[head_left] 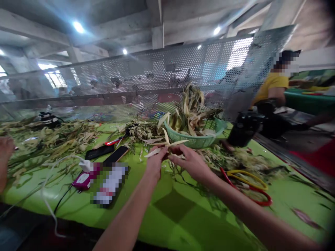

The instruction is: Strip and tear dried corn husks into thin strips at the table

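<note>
My left hand (157,158) pinches pale dried husk strips (167,141), which look like corn husk and fan out above my fingertips. Closed against the same strips from the other side is my right hand (187,160), its thumb and fingers bent towards the left hand. The fingertips of both hands almost meet, and where the strips join is partly hidden by them. Just beyond stands a green plastic basket (195,141) heaped with dried husks (192,111). Loose scraps lie on the green table (141,212) around and under my hands.
Left of my arms lie phones (116,156), a blurred-out device (111,184), a purple power strip (83,179) with a white cable, and a red cutter (113,141). Red-and-yellow looped handles (248,184) lie right. Another person's hand (5,150) shows at left; a perforated metal screen (136,76) stands behind.
</note>
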Demonstrator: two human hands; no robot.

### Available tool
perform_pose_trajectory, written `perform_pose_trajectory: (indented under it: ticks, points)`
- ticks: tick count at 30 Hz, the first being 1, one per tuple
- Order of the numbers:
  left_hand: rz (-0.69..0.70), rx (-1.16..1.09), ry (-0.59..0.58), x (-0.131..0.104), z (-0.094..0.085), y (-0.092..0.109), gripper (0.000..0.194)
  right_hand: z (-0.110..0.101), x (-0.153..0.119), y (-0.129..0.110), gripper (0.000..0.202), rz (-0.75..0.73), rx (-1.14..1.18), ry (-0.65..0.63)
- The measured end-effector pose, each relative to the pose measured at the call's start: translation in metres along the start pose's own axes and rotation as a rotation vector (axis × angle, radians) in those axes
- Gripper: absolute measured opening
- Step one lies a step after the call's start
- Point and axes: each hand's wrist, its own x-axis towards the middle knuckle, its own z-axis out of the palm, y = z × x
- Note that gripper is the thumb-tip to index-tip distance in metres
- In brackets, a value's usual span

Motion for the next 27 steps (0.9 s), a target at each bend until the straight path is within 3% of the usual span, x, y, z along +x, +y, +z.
perform_pose_trajectory:
  ticks: [4,7,12,17,27]
  points:
    - [-0.030,-0.016,-0.040,-0.015,0.011,0.008,0.033,0.019,-0.021,0.003,0.025,0.093,0.316,0.063]
    - [-0.065,-0.066,-0.055,-0.028,0.007,0.013,0.033,0.031,-0.036,0.012,0.027,0.131,0.465,0.027]
    - [-0.084,-0.242,0.038,-0.045,-0.014,0.007,0.030,0.036,-0.053,0.024,0.027,0.121,0.348,0.022]
    - [-0.105,-0.371,0.083,-0.048,-0.027,-0.007,0.027,0.034,-0.053,0.026,0.028,0.069,0.253,-0.050]
    - [-0.027,-0.419,0.016,-0.050,-0.034,-0.004,0.032,0.036,-0.057,0.022,0.027,0.074,0.236,-0.166]
